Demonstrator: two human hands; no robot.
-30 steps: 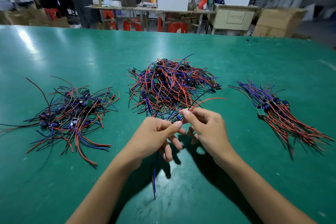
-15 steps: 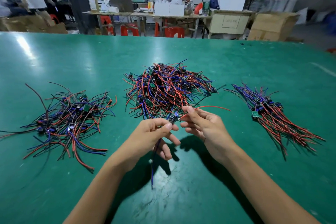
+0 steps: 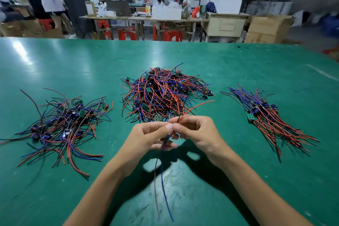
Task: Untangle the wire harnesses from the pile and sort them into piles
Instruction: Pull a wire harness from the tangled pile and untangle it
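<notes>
Left pile (image 3: pixel 60 124) sits loose and splayed on the green table (image 3: pixel 73 64), well apart from the middle. My left hand (image 3: pixel 146 139) pinches one harness (image 3: pixel 166 138) at thumb and forefinger, its small board below the pinch, I think, too blurred to be sure; red and blue leads hang down toward me. Main tangle (image 3: pixel 165 93) lies just beyond both hands. My right hand (image 3: pixel 198 132) pinches the same harness's red lead, which arcs up and right. Right pile (image 3: pixel 269 117) lies combed straight, boards at the upper-left end.
</notes>
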